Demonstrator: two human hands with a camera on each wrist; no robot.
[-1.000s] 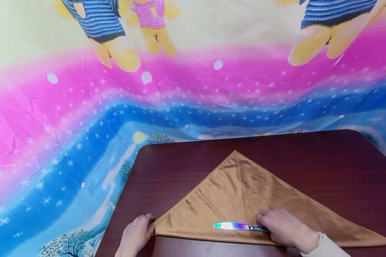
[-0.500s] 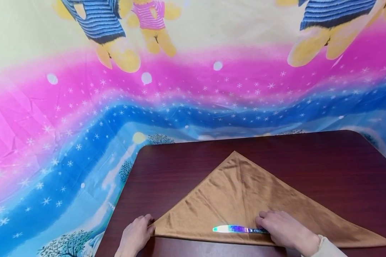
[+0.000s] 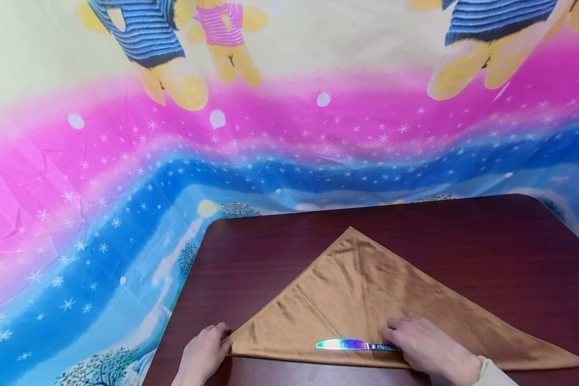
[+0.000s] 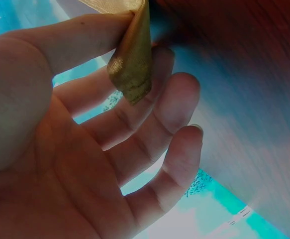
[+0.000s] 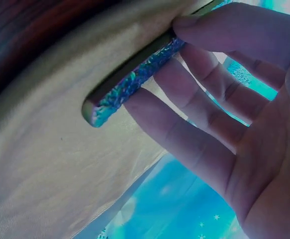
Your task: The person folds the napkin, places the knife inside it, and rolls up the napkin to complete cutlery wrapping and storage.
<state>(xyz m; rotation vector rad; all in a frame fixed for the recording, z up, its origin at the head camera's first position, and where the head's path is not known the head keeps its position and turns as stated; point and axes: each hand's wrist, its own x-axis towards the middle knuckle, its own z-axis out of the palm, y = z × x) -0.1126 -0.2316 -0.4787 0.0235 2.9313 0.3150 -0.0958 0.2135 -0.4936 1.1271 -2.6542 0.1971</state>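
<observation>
A brown satin napkin (image 3: 318,300), folded into a triangle, lies on the table with its long side near me. My left hand (image 3: 203,348) pinches its left corner; in the left wrist view the corner's tip (image 4: 131,74) hangs between thumb and index finger, the other fingers loosely bent. A table knife (image 3: 347,344) with a shiny rainbow blade lies along the napkin's near side, blade to the left. My right hand (image 3: 427,343) pinches its handle; the right wrist view shows the textured handle (image 5: 135,79) between thumb and fingers. The palm hides the handle's end in the head view.
The dark red-brown table (image 3: 280,236) has rounded far corners. Bare tabletop shows beyond the napkin on both sides. Behind it hangs a printed cloth (image 3: 270,123) with bears and snowflakes, reaching down along the table's left edge.
The knife's blade tip has shifted slightly toward the near edge of the napkin, with my right hand still on the handle. My left hand keeps its pinch on the corner.
</observation>
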